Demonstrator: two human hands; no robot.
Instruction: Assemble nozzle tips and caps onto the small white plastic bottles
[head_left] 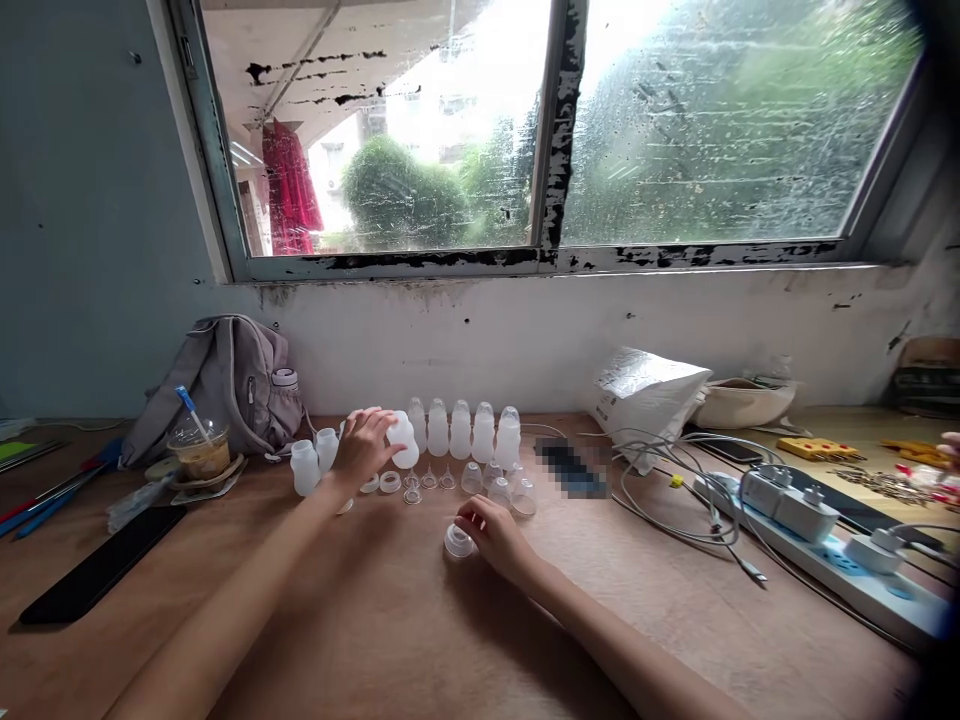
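My left hand (366,442) has its fingers closed around a translucent white baby bottle (406,445), which looks slightly tilted above the table. Open bottle bodies (304,470) stand to the left of that hand. My right hand (496,535) pinches a white collar ring with a clear nipple (458,542) low at the tabletop. Between the hands lie collar rings (389,482) and several clear nipples (412,492). Clear dome caps (523,497) sit just beyond my right hand. Behind them runs a row of capped baby bottles (484,435).
On the left are a grey backpack (225,385), an iced drink cup (199,440) and a long black object (105,565). To the right, a white bag (649,395), tangled cables (660,510) and a power strip (832,550) with plugged chargers occupy the wooden table (360,640).
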